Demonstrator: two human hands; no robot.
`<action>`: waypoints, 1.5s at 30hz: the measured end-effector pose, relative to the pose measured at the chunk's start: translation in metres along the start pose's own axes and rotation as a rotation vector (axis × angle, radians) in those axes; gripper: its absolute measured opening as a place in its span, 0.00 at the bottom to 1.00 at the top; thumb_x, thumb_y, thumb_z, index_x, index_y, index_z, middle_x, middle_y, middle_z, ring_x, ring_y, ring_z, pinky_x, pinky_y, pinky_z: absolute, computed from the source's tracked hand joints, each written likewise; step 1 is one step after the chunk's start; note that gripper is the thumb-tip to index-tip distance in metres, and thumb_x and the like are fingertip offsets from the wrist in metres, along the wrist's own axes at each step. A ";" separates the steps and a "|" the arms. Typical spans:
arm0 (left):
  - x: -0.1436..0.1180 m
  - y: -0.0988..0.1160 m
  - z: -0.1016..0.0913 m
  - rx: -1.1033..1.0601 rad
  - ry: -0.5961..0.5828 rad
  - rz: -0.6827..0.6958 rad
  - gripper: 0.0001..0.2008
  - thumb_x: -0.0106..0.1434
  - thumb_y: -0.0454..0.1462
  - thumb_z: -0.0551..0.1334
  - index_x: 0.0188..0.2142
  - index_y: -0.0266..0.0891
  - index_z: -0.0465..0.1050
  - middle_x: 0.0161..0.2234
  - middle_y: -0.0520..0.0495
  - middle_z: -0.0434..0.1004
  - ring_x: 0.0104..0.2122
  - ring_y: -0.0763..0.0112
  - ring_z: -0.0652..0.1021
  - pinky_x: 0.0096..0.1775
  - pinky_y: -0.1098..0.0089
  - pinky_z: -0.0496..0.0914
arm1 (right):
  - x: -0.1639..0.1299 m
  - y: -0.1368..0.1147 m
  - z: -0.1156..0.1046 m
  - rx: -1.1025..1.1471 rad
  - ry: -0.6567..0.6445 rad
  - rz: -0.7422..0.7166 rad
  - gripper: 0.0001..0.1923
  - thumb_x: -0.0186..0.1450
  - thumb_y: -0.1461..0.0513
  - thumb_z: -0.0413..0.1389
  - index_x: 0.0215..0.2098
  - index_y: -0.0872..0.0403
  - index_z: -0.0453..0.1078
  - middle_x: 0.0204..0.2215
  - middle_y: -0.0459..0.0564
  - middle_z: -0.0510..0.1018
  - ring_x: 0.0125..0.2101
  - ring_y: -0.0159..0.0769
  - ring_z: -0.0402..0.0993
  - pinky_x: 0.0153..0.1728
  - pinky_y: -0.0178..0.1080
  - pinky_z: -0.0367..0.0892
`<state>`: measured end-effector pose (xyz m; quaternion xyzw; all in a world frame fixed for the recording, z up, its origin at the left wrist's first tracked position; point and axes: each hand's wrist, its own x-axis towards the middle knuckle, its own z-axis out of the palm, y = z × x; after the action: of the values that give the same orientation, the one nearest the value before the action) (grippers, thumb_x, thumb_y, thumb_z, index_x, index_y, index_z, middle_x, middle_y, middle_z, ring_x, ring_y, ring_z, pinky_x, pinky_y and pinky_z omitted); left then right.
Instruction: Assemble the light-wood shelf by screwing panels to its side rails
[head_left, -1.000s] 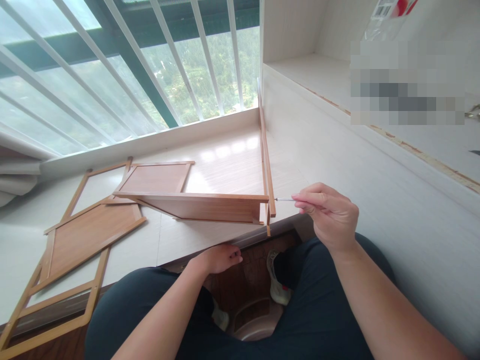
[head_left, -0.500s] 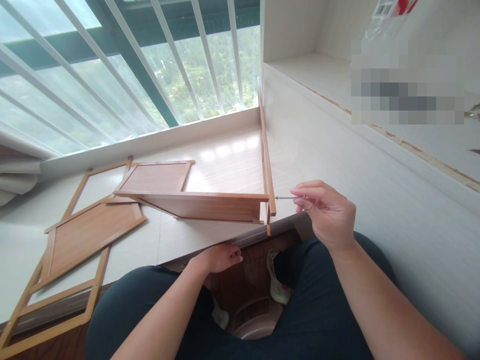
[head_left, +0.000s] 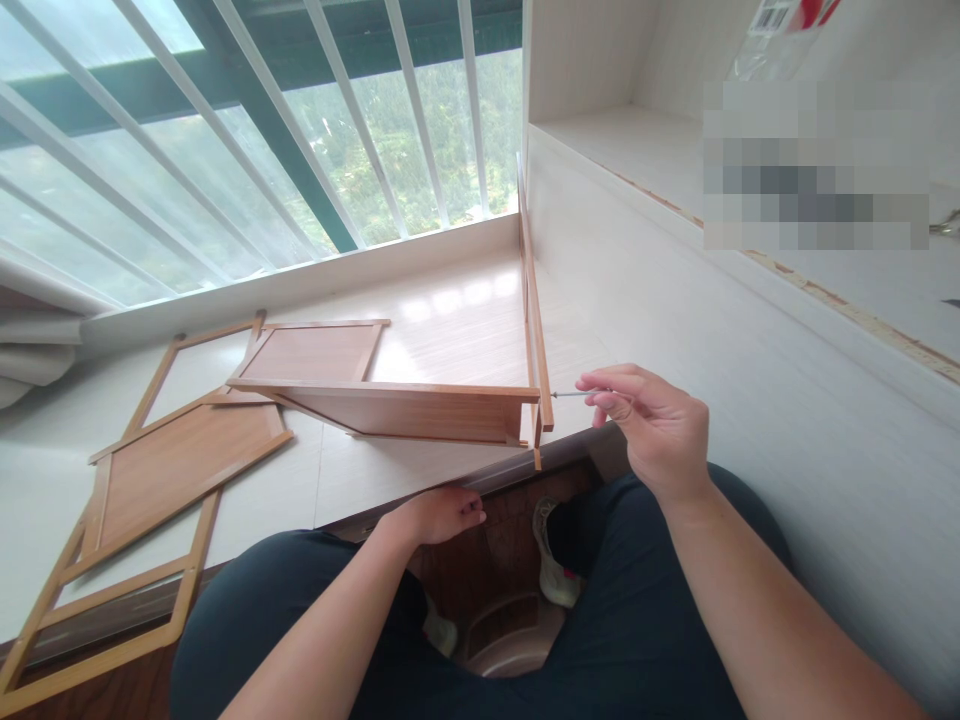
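A slim metal hex key (head_left: 574, 393) is pinched between the thumb and fingers of my right hand (head_left: 660, 425). Its tip meets a small screw head at the outer side of an upright wooden frame (head_left: 541, 350). Against that frame's inner side stands a brown wooden panel (head_left: 405, 408) on its long edge. My left hand (head_left: 442, 514) is loosely closed by the ledge's front edge, below the panel and apart from it. Nothing shows in its curled fingers.
A wooden panel (head_left: 187, 465) lies over a ladder-like wooden frame (head_left: 161, 385) at left, with another panel (head_left: 322, 352) behind. The pale ledge (head_left: 442, 350) meets a white side wall (head_left: 675, 310) at right. A clear bottle (head_left: 776, 40) is on the upper shelf. Window bars (head_left: 360, 120) stand behind.
The fingers of my right hand have shifted slightly along and around the hex key. My left hand and the wooden parts stay nearly still.
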<state>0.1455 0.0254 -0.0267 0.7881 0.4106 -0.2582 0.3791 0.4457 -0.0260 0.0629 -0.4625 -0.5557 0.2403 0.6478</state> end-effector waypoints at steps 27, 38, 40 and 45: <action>0.006 -0.007 0.006 -0.013 -0.007 0.011 0.25 0.72 0.52 0.52 0.52 0.45 0.81 0.49 0.41 0.85 0.47 0.51 0.82 0.47 0.61 0.71 | -0.003 -0.004 -0.001 -0.006 -0.017 0.152 0.07 0.72 0.58 0.65 0.43 0.49 0.86 0.29 0.46 0.85 0.26 0.31 0.77 0.30 0.36 0.77; 0.007 -0.007 0.007 -0.020 -0.013 0.004 0.24 0.72 0.52 0.52 0.51 0.45 0.81 0.48 0.41 0.85 0.47 0.52 0.82 0.47 0.61 0.71 | -0.003 -0.005 -0.001 -0.006 -0.015 0.124 0.08 0.72 0.58 0.64 0.44 0.50 0.86 0.27 0.46 0.83 0.25 0.32 0.77 0.30 0.36 0.77; 0.007 -0.008 0.007 -0.022 -0.015 0.006 0.24 0.72 0.52 0.52 0.52 0.45 0.81 0.48 0.41 0.85 0.47 0.51 0.82 0.47 0.61 0.71 | -0.003 -0.005 -0.001 0.001 -0.021 0.122 0.07 0.72 0.59 0.64 0.45 0.49 0.85 0.27 0.46 0.83 0.25 0.31 0.77 0.30 0.36 0.76; 0.007 -0.007 0.007 -0.025 -0.020 0.003 0.24 0.72 0.52 0.52 0.52 0.44 0.81 0.50 0.40 0.85 0.48 0.50 0.82 0.48 0.60 0.71 | -0.004 -0.006 -0.001 0.018 -0.022 0.121 0.07 0.73 0.59 0.63 0.45 0.48 0.85 0.26 0.45 0.82 0.25 0.31 0.77 0.30 0.35 0.75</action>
<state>0.1423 0.0255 -0.0385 0.7812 0.4087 -0.2603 0.3935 0.4441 -0.0318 0.0663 -0.4864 -0.5316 0.2890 0.6303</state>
